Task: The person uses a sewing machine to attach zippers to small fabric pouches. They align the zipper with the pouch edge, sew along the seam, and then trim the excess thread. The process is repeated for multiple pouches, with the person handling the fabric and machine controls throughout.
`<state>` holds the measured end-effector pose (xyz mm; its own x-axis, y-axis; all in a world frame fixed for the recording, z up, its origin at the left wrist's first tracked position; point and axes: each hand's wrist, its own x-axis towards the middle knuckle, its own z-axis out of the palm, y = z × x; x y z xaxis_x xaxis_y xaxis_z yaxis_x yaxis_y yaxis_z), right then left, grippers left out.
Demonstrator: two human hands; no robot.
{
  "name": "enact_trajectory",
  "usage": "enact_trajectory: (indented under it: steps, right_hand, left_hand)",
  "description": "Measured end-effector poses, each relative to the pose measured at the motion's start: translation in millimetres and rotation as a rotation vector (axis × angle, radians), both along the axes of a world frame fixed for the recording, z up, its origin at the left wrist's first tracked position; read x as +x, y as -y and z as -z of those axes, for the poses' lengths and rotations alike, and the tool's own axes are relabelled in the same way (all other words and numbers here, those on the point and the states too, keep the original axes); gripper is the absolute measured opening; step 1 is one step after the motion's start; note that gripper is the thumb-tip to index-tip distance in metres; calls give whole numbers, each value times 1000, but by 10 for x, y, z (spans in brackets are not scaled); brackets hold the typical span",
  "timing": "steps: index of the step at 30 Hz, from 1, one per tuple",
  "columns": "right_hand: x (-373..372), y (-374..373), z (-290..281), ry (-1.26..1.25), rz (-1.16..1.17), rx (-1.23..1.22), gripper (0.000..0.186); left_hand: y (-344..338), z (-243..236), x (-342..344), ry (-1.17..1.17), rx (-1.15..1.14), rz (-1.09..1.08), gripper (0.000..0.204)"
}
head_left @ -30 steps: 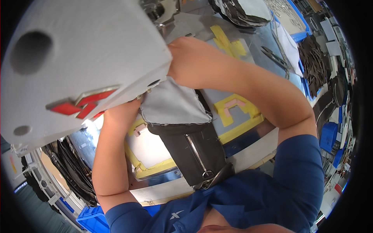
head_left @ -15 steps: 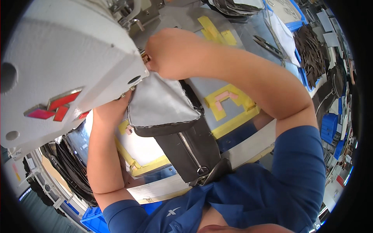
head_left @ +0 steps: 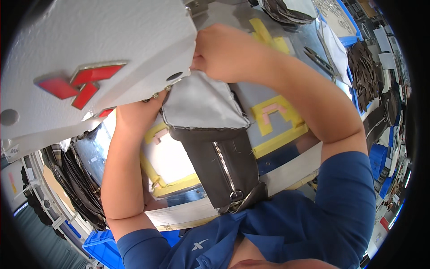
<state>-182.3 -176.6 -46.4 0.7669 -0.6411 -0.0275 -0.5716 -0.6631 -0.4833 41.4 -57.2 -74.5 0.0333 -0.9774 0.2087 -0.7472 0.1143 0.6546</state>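
A dark bag (head_left: pixel 204 168) with a silver zipper and a metal ring lies lengthwise before me, its near end against my shirt. Its silver-grey lining (head_left: pixel 201 103) faces up at the far part, with a raw edge. The white head of a sewing machine (head_left: pixel 148 40) overhangs that far end from the left. My right hand (head_left: pixel 224 51) is curled closed beside the machine head at the lining's far edge; what its fingers grip is hidden. My left hand (head_left: pixel 143 112) reaches under the machine head at the lining's left side, with its fingers out of sight.
Yellow tape (head_left: pixel 277 143) and pink pads mark the table on both sides of the bag. Snips (head_left: pixel 319 60) lie at the right, near a blue tray of dark strips (head_left: pixel 365 74). Stacked dark pieces (head_left: pixel 74 184) hang at the left; a bag piece (head_left: pixel 286 11) lies at the far edge.
The view has shifted, so the machine head appears larger and farther right. The bag's folded dark rim has flattened, and the bag has slid slightly away. Both hands stay at its far end.
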Motion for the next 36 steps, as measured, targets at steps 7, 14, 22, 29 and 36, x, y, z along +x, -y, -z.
enact_trajectory:
  steps: [7, 14, 22, 29, 36]
  right_hand:
    - [-83, 33, 50, 1, -43, -67, 31]
    - [-90, 9, 44, 19, -40, -66, 30]
    - [-128, -20, -23, 10, -14, -8, 30]
    - [-123, -35, -47, -16, -22, 0, 30]
    - [-153, -44, -133, -39, -11, 31, 30]
  left_hand:
    - [-11, -45, -33, 36, 9, 37, 26]
    - [-36, -44, -17, -1, 39, 24, 23]
    - [-59, -123, -42, 66, 108, -1, 25]
    - [-55, -67, -36, 84, 126, -44, 30]
    - [-51, 44, -29, 4, 58, -48, 30]
